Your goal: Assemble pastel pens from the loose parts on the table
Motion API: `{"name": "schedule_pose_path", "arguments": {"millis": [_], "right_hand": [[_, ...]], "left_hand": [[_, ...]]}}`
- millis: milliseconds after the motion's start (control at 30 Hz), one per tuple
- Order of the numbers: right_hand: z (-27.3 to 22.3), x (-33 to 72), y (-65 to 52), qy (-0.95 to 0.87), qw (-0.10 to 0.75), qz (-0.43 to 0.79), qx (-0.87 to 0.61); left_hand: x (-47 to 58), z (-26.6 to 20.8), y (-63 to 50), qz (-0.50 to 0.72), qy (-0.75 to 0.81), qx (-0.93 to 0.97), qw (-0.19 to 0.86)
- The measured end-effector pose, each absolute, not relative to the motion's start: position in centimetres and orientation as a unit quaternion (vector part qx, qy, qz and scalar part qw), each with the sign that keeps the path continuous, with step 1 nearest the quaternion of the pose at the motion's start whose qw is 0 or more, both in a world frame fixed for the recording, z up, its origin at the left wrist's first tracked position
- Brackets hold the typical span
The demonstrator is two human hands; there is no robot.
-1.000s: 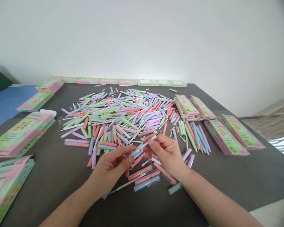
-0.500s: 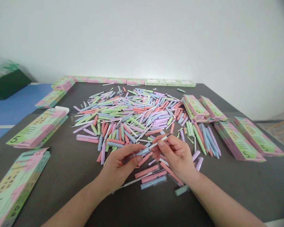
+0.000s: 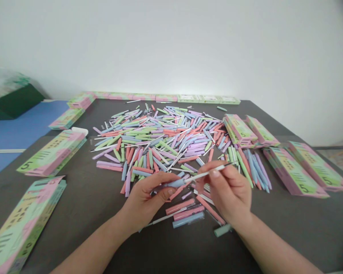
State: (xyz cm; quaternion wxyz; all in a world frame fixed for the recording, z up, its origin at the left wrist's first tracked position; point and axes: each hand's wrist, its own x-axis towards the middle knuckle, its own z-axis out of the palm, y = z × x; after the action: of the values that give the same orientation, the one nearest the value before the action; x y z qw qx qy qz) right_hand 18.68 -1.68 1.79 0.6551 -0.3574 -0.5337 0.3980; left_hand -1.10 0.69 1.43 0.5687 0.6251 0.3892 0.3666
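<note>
In the middle foreground, my left hand is closed round a light blue pen barrel, its thumb and fingers pinching the sides. My right hand pinches a thin white pen refill with a dark tip pointing up and right. The refill's left end meets the barrel's open end; whether it is inside I cannot tell. Below the hands lie a pink pen part, a blue one and a green one. Another white refill rests beside my left hand.
A broad heap of pastel pen parts and white refills covers the table's middle. Printed pen boxes stand at the left, right and along the back edge. A row of assembled-looking pens lies near the right boxes.
My right hand has moved right with the white refill, and a longer stretch of it shows beyond the blue barrel. My left hand keeps its hold. The view has shifted slightly.
</note>
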Motion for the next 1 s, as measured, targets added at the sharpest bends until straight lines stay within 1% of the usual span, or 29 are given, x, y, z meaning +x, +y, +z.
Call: {"name": "schedule_pose_path", "arguments": {"millis": [67,167,333,600,1000], "right_hand": [[2.6,18.8,-1.7,-0.491,0.715,0.367,-0.336],[3.6,19.0,-1.8,-0.453,0.746,0.363,-0.328],[3.7,18.9,-2.2,-0.459,0.741,0.366,-0.328],[3.5,18.7,-2.2,-0.460,0.740,0.374,-0.317],[3.8,18.6,-2.6,-0.465,0.729,0.396,-0.309]], "left_hand": [[-1.4,1.7,0.7,0.381,0.378,0.619,0.573],[-1.7,2.1,0.8,0.422,0.333,0.624,0.567],[-1.9,2.4,0.8,0.463,0.238,0.615,0.593],[-1.8,2.3,0.6,0.478,0.161,0.619,0.602],[-1.8,2.7,0.5,0.469,0.173,0.621,0.604]]}}
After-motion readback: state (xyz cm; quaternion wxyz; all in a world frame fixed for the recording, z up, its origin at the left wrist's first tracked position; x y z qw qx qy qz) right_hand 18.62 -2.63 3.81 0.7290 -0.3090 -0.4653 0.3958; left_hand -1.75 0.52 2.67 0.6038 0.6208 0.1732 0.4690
